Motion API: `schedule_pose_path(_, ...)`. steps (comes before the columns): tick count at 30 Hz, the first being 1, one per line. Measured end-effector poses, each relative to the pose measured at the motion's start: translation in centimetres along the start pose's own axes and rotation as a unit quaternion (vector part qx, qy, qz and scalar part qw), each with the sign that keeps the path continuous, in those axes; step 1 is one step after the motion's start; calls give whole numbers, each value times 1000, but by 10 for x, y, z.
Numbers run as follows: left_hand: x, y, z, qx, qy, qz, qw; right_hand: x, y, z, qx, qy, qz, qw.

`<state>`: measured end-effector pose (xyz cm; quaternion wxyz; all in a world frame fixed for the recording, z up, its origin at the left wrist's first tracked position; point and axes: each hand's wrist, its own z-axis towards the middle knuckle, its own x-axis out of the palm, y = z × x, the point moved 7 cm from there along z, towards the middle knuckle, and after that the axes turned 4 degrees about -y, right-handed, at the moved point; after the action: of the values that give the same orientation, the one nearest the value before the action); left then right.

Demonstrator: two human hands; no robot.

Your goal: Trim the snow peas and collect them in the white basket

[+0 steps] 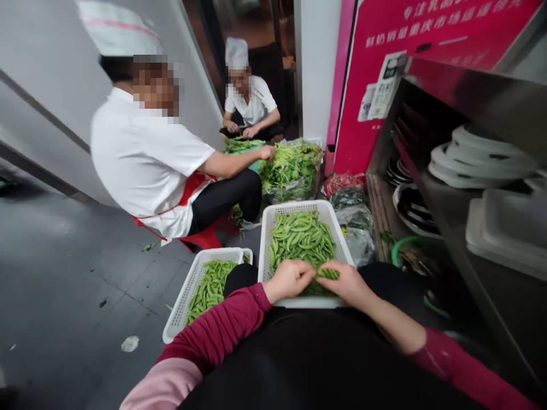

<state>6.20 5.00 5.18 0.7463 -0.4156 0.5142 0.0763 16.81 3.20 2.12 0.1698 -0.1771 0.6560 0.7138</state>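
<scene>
Fingertips of the left hand [290, 279] and right hand [348, 283] pinch one pea pod [328, 274] between them, over the near edge of the white basket [342, 242] (heaped with pods). Light, crisp, probably snappable; best held by its ends.

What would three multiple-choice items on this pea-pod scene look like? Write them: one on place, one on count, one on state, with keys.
1. Where is the basket the hands work over?
A. on the person's lap
B. on the shelf
C. by the doorway

2. How many white baskets hold pea pods?
A. one
B. two
C. four

3. What is the right hand doing?
A. resting empty
B. pinching a pea pod
C. gripping a plate

Keys: 1 A, the lap basket sits on the knees under the left hand. 2 B, a floor basket lies beside it. 3 B, the right hand grips a pea pod.
</scene>
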Motion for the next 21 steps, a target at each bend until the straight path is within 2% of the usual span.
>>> schedule_pose_path(2,0,8,4,-59,-72,-42,995,7,-16,-1,120,-32,130,984)
schedule_pose_path(4,5,17,6,-100,-113,-43,988,17,-30,-3,212,-46,280,935)
schedule_pose_path(5,11,22,7,-112,-107,-29,988,17,-36,-3,240,-62,347,905)
schedule_pose_path(7,30,38,6,-131,-29,28,991,-1,-50,1,259,-128,448,846)
schedule_pose_path(9,51,57,-1,-138,92,102,981,-37,-66,6,245,-218,511,795)
schedule_pose_path(10,59,66,-4,-131,134,138,973,-56,-73,9,233,-251,530,776)
schedule_pose_path(12,67,76,-3,-90,160,191,964,-85,-83,12,230,-268,545,761)
schedule_pose_path(14,73,77,9,-42,147,230,961,-95,-84,13,243,-246,552,759)
schedule_pose_path(16,81,75,25,-19,142,266,953,-85,-80,12,267,-202,565,754)
schedule_pose_path(18,88,73,40,-6,150,292,944,-67,-75,7,292,-164,576,745)
schedule_pose_path(21,91,71,47,15,163,294,942,-44,-73,1,304,-131,570,752)
